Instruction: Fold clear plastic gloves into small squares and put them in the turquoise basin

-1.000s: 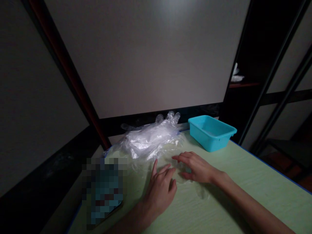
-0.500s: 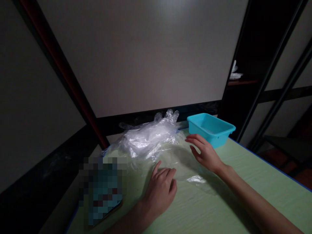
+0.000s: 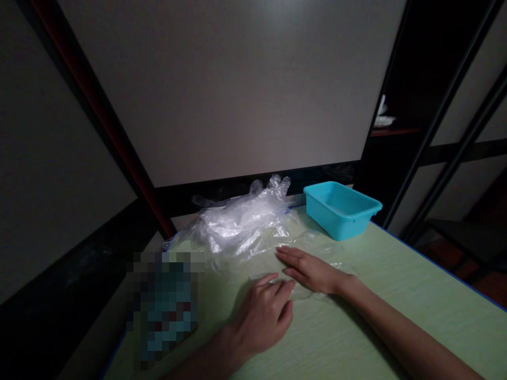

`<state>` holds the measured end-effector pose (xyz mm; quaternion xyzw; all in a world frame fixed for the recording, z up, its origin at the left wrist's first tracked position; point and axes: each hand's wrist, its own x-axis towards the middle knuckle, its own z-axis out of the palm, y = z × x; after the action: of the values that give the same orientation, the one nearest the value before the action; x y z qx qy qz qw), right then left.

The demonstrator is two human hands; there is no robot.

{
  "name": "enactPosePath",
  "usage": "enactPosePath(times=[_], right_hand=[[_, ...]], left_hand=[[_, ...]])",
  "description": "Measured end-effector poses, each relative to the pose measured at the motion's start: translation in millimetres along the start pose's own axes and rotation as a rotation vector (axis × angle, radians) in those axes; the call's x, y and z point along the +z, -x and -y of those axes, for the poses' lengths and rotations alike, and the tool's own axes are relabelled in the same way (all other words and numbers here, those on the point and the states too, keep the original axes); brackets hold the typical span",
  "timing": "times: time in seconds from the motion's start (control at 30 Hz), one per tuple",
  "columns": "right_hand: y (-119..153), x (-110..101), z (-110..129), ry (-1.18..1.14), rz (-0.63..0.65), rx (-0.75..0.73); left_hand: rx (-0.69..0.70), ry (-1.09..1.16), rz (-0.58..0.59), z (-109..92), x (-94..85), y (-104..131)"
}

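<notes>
Over clear film (image 3: 315, 296), right hand (image 3: 311, 270) lowered, flattened

Remotely, I read the gloves (image 3: 237, 224) as thin plastic, glossy and crinkled; the basin (image 3: 340, 224) as smooth plastic; the table (image 3: 415, 274) as low-sheen, streaked; the panel (image 3: 257, 95) as satin.

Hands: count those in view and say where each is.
2: the left hand, over the table; the right hand, farther forward and to its right, over clear film.
</notes>
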<state>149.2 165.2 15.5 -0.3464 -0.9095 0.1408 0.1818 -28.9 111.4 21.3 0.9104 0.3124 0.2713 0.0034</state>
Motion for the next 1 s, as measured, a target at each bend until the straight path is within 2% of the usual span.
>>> enactPosePath(times=[0.17,0.27,0.33,0.43,0.53,0.63,0.73,0.83,1.0], right_hand=[[4.3,-11.2,-12.1,0.026,0.078,0.082],[6.6,-21.1,-5.0,-0.025,0.184,0.071],[8.8,-28.7,2.3,-0.058,0.216,0.063],[12.0,-39.3,9.7,-0.088,0.183,0.041],[12.3,-44.4,9.1,-0.045,0.064,0.083],[8.7,-41.0,5.1,0.045,-0.098,0.155],[3.5,-31.8,6.2,0.033,-0.187,0.138],[-0.9,-20.7,12.8,-0.041,-0.169,0.062],[-4.2,-5.6,18.0,-0.082,-0.073,0.005]], left_hand=[[0.089,0.109,0.004,-4.8,-4.5,4.1],[0.093,0.232,-0.002,-5.6,-8.6,4.7],[0.040,0.326,0.020,-7.3,-11.5,4.9],[-0.054,0.442,0.091,-12.9,-15.8,3.8],[-0.136,0.487,0.121,-17.7,-18.2,-0.3],[-0.183,0.376,0.092,-16.3,-16.9,-6.1],[-0.232,0.145,0.189,-10.7,-12.2,-8.8],[-0.238,0.003,0.314,-6.7,-6.7,-7.0],[-0.177,-0.056,0.393,-5.4,-2.8,-2.7]])
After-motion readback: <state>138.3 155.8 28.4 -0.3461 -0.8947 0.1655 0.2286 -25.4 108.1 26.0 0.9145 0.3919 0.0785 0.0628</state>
